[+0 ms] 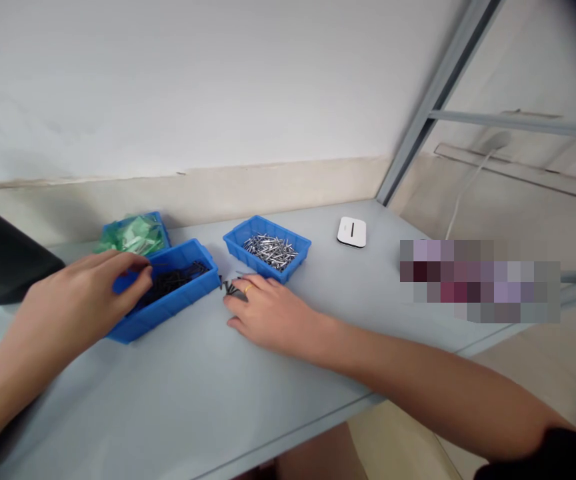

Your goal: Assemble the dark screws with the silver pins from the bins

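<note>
My left hand (81,303) rests on the near left rim of a blue bin (178,303) filled with black screws, fingers curled over its edge. My right hand (273,313) lies palm down on the grey table (193,393), fingers bunched over a small pile of black screws (229,287) lying loose between the two front bins. A ring shows on one finger. A second blue bin (295,263) to the right holds shiny silver screws. A third blue bin (161,223) behind holds green plastic bags.
A small white box (352,232) sits at the back right of the table. A dark object (3,257) stands at the left edge. A grey metal frame post (428,110) rises at the table's back right corner. The table's front edge runs close below my right forearm.
</note>
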The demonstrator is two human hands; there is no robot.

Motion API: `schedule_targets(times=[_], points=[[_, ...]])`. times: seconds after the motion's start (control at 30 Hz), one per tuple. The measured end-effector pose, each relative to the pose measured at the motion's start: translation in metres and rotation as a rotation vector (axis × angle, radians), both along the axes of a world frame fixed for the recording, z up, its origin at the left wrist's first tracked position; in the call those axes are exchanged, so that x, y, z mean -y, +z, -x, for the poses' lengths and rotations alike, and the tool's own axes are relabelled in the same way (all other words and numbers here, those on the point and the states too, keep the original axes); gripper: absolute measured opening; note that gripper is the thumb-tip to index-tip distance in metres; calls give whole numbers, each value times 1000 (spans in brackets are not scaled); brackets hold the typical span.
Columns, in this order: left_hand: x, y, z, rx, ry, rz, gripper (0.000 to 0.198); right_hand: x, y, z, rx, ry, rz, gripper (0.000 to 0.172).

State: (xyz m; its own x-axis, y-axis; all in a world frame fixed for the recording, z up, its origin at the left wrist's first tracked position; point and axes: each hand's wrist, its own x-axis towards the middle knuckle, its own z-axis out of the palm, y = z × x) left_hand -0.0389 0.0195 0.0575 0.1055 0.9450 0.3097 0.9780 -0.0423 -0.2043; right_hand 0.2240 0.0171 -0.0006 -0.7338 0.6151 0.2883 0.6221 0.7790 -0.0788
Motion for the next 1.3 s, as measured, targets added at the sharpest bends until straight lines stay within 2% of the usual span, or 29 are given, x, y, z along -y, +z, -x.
schedule_targets(times=[0.13, 0.33, 0.57, 0.63, 0.73, 0.77, 0.83, 0.93, 1.1, 1.3], points=[[-1, -2, -1, 6, 18, 67, 34, -6, -2, -4, 60, 36, -12, 18], [-3, -1, 3, 115, 10, 131, 36, -4, 12, -12, 127, 67, 22, 20], [-4, -2, 5, 83, 21, 171, 40, -4, 12, -11, 149, 64, -13, 18], [-2, -4, 5, 68, -48, 78, 41, -4, 10, -11, 146, 65, -30, 18], [7, -10, -2, 109, -375, -128, 38, -5, 9, -10, 100, 66, -62, 20], [11, -12, -6, 139, -515, -151, 34, -5, 8, -10, 84, 69, -68, 20], [20, -18, -18, 181, -702, -126, 23, -6, 8, -10, 60, 70, -69, 20], [29, -30, -35, 244, -842, -80, 20, -7, 8, -11, 23, 96, -48, 21], [31, -49, -47, 340, -842, -10, 26, -7, 14, -12, -32, 258, 24, 19], [27, -50, -44, 446, -793, 87, 22, -8, 23, -14, -69, 317, 104, 26]])
